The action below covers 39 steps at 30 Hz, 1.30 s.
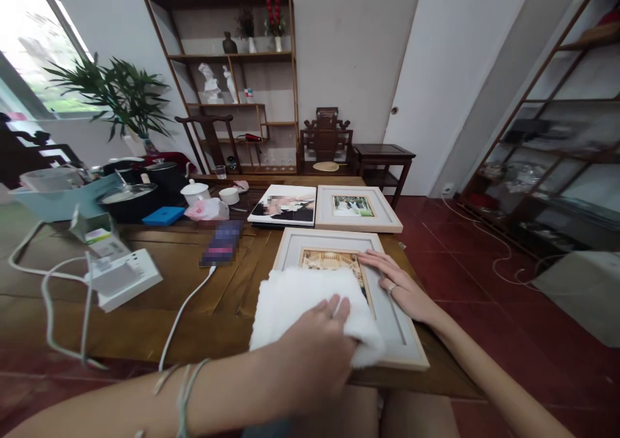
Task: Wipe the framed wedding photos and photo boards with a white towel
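A pale wooden picture frame (397, 334) lies flat at the near right edge of the wooden table (145, 309). Over its left half lies a fluffy white cloth (295, 299). My left hand (314, 354) presses on the near part of the cloth, fingers curled over it. Resting flat on the frame's right side is my right hand (402, 286), fingers stretched out, a ring on one finger. Two more pictures lie farther back: a light framed photo (356, 207) and an unframed print (283, 204) to its left.
A white power strip (123, 276) with cables sits at the left, a phone (221, 243) with a white cable mid-table. Pots, a blue tub, cups and a tissue pack crowd the far left. Shelves, chairs and a plant stand behind; red tile floor lies to the right.
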Motion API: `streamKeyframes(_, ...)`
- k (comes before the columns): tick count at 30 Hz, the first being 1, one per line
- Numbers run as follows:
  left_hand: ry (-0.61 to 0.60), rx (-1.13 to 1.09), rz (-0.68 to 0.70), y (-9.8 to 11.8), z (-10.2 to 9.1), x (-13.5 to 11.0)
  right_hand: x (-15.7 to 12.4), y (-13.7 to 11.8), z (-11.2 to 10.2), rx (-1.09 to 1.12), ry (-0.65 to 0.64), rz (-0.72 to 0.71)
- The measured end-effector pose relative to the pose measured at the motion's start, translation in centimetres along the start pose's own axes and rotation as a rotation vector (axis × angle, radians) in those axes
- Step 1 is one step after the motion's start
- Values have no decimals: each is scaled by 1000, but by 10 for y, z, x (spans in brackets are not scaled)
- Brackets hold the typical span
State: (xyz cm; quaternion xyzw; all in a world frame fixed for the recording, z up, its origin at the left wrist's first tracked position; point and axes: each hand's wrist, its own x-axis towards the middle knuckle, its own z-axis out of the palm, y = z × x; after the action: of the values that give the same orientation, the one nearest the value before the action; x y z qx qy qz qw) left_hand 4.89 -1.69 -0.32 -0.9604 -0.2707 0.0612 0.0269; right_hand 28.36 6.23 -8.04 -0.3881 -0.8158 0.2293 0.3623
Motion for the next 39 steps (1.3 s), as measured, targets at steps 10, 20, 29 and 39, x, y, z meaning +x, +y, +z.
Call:
streamKeyframes(10, 240, 180, -352, -103, 29, 68, 0, 1, -1, 3, -19, 0)
streamKeyframes(20, -12, 126, 72, -3, 0, 18, 0, 2, 0, -9, 12, 21)
streamKeyframes(29, 0, -19, -106, -11, 7, 22, 0, 2, 0, -14, -10, -6)
streamKeyframes(39, 95, 42, -232, -82, 12, 78, -1, 5, 2, -5, 28, 0)
